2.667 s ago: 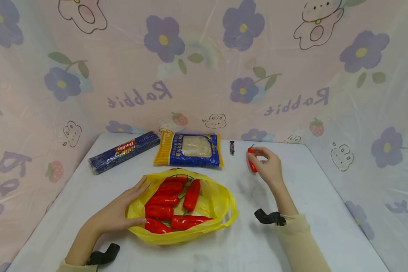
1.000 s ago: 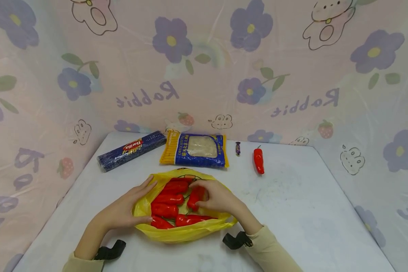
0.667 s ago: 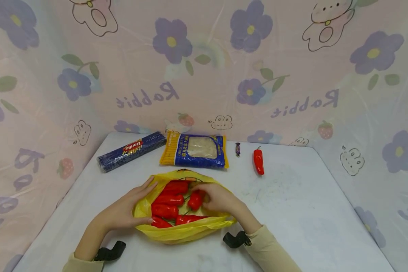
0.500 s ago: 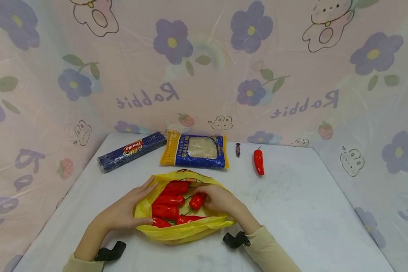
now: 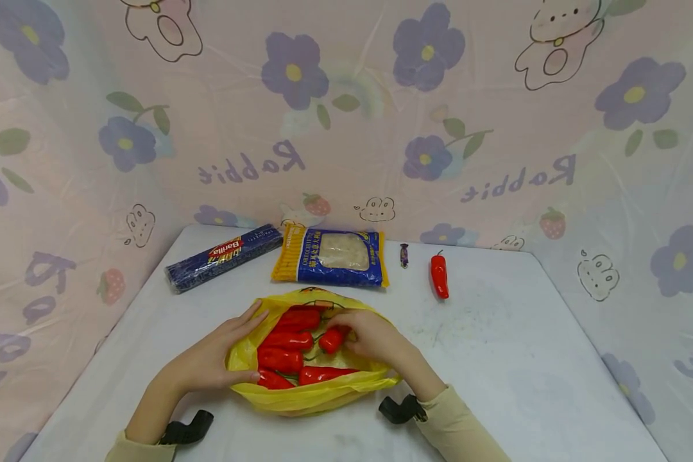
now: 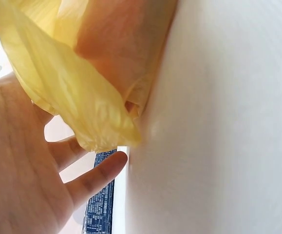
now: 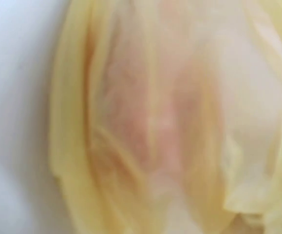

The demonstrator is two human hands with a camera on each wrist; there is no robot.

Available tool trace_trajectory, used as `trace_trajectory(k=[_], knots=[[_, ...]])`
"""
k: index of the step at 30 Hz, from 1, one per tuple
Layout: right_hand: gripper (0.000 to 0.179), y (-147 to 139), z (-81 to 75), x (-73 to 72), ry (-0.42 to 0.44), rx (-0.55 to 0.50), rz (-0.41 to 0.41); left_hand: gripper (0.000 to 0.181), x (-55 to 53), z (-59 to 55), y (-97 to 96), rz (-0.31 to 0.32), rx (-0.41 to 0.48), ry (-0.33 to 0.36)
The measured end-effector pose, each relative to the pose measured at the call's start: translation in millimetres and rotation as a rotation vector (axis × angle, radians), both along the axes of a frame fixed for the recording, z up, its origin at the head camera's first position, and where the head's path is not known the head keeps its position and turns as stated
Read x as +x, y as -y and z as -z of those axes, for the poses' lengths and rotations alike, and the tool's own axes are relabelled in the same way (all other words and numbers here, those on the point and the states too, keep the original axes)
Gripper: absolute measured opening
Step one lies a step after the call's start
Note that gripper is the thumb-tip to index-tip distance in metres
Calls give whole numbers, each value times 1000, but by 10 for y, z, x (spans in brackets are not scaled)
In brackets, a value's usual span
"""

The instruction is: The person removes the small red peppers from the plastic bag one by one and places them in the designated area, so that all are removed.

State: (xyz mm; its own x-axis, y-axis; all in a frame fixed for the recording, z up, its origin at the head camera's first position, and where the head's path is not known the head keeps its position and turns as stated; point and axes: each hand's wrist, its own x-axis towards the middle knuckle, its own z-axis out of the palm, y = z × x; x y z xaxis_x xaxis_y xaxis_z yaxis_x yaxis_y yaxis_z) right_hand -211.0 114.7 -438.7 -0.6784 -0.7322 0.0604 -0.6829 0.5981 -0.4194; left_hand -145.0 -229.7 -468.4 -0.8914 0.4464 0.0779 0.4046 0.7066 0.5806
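Observation:
A yellow plastic bag (image 5: 300, 404) lies with its mouth wide, holding several red chili peppers (image 5: 280, 359). My left hand (image 5: 199, 362) rests against the bag's left side, thumb at the rim; in the left wrist view its fingers (image 6: 99, 178) are spread and fairly straight beside the yellow plastic. Inside the bag, my right hand (image 5: 375, 337) grips one red chili pepper (image 5: 330, 340), largely covered by the hand. The right wrist view shows blurred yellow plastic (image 7: 67, 146), hiding that hand's fingers. A single red chili pepper (image 5: 439, 276) lies on the table at the back right.
Behind the bag lie a dark blue Barilla spaghetti pack (image 5: 225, 258) and a blue-and-yellow orecchiette pack (image 5: 341, 256). A small purple wrapped candy (image 5: 404, 255) lies left of the lone pepper. Patterned cloth (image 5: 346, 115) walls the white table (image 5: 525, 359) at the back and sides.
My right hand has let go of the pepper at the back right, moved left into the bag and taken hold of another, tilting it. My left hand keeps its place at the bag.

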Motion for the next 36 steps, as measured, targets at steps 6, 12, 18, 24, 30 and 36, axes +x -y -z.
trace_trajectory(k=[6,12,18,24,30,36], knots=[[42,-1,-112,65,-33,-7,-10,103,-5,4,6,1,1,6],[41,-1,-269,167,-32,-41,-17,104,2,3,6,3,9,5],[40,-4,-477,311,-3,-99,-27,103,10,9,11,0,16,4],[41,-40,-641,434,-33,-221,-81,103,20,2,11,8,32,3],[44,-118,-810,511,-88,-387,-93,103,19,-11,15,-1,22,3],[47,-264,-876,475,-222,-505,-51,103,23,-10,10,1,18,2]])
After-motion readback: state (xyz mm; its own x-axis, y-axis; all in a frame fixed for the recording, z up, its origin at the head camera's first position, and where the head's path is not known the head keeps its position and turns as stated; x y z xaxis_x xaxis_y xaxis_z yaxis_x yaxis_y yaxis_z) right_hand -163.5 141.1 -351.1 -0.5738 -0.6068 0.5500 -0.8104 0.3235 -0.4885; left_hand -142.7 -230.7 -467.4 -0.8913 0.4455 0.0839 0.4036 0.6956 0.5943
